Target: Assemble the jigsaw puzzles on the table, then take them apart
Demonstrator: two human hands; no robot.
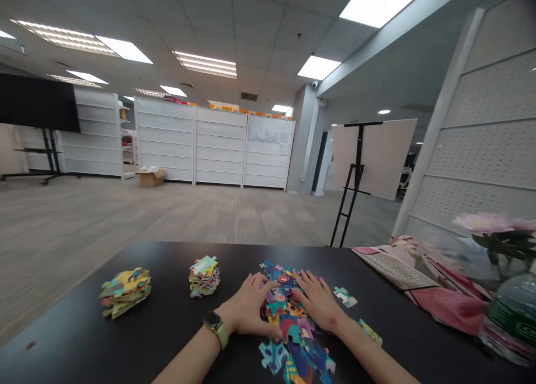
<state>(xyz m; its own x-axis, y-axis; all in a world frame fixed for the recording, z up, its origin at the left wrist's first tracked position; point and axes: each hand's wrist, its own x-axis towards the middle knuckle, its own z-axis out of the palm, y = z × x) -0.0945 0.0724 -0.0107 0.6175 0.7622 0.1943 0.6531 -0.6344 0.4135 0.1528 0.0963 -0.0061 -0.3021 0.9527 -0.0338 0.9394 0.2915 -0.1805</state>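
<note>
A loose heap of colourful jigsaw puzzle pieces [290, 325] lies on the dark table [167, 339] in front of me. My left hand [251, 306], with a watch [216, 327] on its wrist, curves around the heap's left side, fingers apart. On the right side my right hand [316, 299] rests with fingers spread over the pieces' edge. Neither hand visibly grips a piece. Two stacks of puzzle pieces stand to the left: a neat one [204, 276] and a wider one [125, 292]. Single pieces lie beyond my right hand, one pale [345, 296] and one yellow-green [370, 331] near my forearm.
At the table's right are a pink patterned cloth [448, 300], a plastic bottle [513, 317] and pink flowers [498, 225]. Past the table stand an easel with a board [387, 158], white shelves [220, 144], a cardboard box [151, 177] and a black screen [37, 102].
</note>
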